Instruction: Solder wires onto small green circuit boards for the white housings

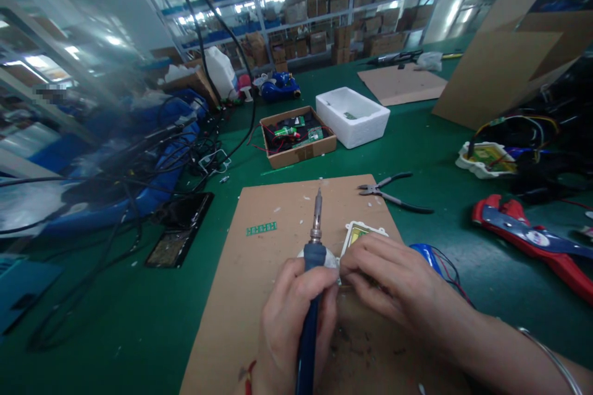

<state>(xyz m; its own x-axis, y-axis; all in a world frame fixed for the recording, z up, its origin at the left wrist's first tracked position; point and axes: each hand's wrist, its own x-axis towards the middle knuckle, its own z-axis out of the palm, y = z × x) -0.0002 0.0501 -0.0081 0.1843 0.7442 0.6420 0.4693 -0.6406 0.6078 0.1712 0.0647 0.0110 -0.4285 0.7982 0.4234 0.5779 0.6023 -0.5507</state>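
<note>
Apparently to keep its tip clear of both hands, the left hand (285,311) wraps its fingers around one soldering iron (315,253) at lower centre. Right of centre, the right hand (393,274) bunches its fingers at one white case (356,234); whether they pinch anything is hidden. One cardboard sheet (231,296) probably shields the tabletop (139,321). Farther up: one green strip (262,228), one pair of pliers (377,189), two boxes (306,152).

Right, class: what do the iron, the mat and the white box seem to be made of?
Iron: silvery, shiny metal shaft; smooth blue handle, probably plastic. Mat: likely cardboard, being flat, brown and matte. White box: probably foam, given its thick, dull walls.
</note>
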